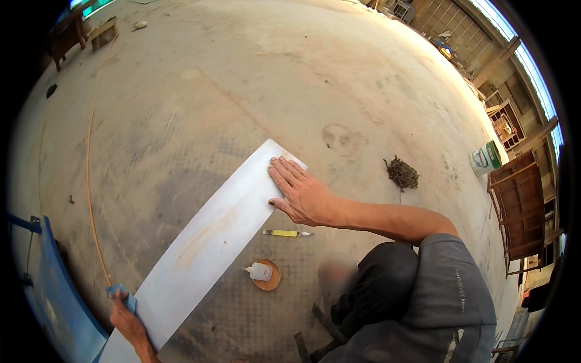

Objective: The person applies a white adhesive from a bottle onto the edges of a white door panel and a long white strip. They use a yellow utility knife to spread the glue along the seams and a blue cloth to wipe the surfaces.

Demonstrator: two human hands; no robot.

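A long white board [203, 242] with brownish smears slants across the middle, its near end cut off by the lower edge. My right hand [302, 192] lies flat on the board near its far end, fingers stretched out and holding nothing. By the board's left edge, my left hand [128, 323] grips a small blue block-like pad [129, 299]; its exact kind is hard to make out. Right of the board, a yellow utility knife [284, 233] lies on the floor. Below it, a small white squeeze bottle [260, 271] rests on its side in a round wooden dish [276, 281].
An orange cord [90, 175] runs along the floor on the left. A curved blue panel [63, 302] stands at lower left. A dark clump of fibre [402, 173] lies to the right. Beyond it are a white-green bucket [485, 158] and a brown wooden furniture piece [517, 206].
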